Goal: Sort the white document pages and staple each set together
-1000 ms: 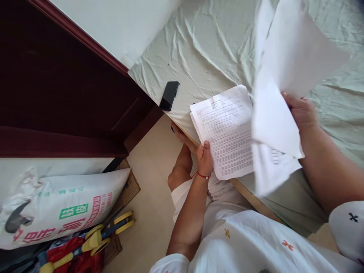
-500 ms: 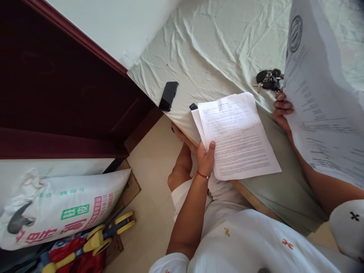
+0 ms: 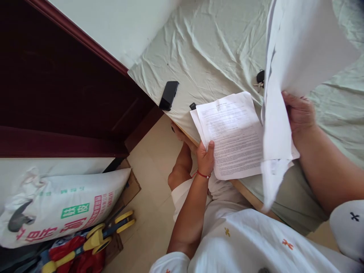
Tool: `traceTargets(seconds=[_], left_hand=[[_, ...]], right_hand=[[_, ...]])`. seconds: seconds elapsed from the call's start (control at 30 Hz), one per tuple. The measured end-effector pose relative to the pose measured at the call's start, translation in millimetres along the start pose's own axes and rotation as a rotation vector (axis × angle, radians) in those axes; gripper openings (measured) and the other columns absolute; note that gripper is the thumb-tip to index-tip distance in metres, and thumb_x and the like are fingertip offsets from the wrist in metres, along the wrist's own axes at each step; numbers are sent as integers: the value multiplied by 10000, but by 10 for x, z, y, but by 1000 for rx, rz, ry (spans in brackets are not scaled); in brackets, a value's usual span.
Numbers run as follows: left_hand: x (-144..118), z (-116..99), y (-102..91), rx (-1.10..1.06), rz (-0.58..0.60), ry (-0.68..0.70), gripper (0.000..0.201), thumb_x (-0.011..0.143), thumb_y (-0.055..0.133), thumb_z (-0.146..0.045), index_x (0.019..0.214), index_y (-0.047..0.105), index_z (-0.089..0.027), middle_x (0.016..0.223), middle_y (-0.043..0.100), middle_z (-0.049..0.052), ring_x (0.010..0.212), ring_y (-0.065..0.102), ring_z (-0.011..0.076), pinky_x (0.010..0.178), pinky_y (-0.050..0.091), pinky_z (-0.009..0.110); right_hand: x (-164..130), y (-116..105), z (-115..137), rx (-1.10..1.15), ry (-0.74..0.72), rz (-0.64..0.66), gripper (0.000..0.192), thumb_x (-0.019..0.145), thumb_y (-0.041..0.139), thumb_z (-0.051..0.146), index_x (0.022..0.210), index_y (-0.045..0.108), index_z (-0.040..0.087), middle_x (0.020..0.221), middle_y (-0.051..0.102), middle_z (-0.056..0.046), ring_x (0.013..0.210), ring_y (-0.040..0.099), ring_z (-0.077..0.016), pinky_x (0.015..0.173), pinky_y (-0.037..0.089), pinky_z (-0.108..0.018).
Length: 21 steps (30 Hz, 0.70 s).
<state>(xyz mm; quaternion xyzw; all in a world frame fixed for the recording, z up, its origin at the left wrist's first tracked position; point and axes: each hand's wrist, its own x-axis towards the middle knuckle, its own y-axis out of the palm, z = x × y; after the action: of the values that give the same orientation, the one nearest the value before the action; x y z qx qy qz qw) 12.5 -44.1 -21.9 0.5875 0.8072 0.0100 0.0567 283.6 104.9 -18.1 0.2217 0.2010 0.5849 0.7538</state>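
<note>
My left hand (image 3: 205, 157), with a red bracelet at its wrist, is closed on the left edge of some printed sheets (image 3: 234, 136), its thumb on top. These sheets lie above my lap at the bed's edge. On the right, my right hand (image 3: 301, 113) grips a bundle of papers (image 3: 277, 125) held upright and seen nearly edge-on, with a blank side bending to the right. Its fingers are partly hidden behind the papers. The bundle overlaps the right edge of the printed sheets and covers part of the keys (image 3: 259, 77) behind it.
A black phone (image 3: 168, 95) lies near the edge of the bed sheet (image 3: 216, 49). A small black object (image 3: 192, 106) peeks out above the printed sheets. On the floor side are a large white sack (image 3: 65, 204), a yellow-wheeled toy (image 3: 98, 239) and a dark red wooden panel (image 3: 62, 83).
My right hand has swung its papers leftward and turned them, so blank sides show instead of print. They now hide most of the keys. My left hand stays nearly still.
</note>
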Motion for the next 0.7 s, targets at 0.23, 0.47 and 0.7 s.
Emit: traceTargets(seconds=[0.23, 0.47, 0.7], left_hand=[[14, 47, -37, 14, 1, -8, 523, 922, 741, -624, 1265, 765, -231, 1293, 798, 91, 1250, 730, 280, 1140, 549, 441], [12, 17, 1, -47, -14, -21, 536, 900, 738, -673, 1210, 797, -239, 1226, 823, 82, 1179, 757, 276, 1085, 581, 431], [34, 24, -37, -71, -29, -30, 496, 857, 795, -643, 1170, 825, -260, 1210, 829, 68, 1300, 708, 296, 1183, 516, 456]], right_hand=[[-61, 166, 106, 26, 17, -19, 468, 387, 1028, 283, 695, 681, 224, 958, 813, -52, 1253, 713, -378, 1080, 620, -538], [-110, 194, 74, -20, 10, -34, 465, 410, 1031, 277, 714, 684, 219, 999, 817, -72, 1265, 708, -398, 1036, 640, -558], [-130, 187, -38, -206, 52, -64, 577, 353, 1084, 466, 805, 793, 257, 1014, 828, -35, 993, 779, -320, 1015, 638, -561]])
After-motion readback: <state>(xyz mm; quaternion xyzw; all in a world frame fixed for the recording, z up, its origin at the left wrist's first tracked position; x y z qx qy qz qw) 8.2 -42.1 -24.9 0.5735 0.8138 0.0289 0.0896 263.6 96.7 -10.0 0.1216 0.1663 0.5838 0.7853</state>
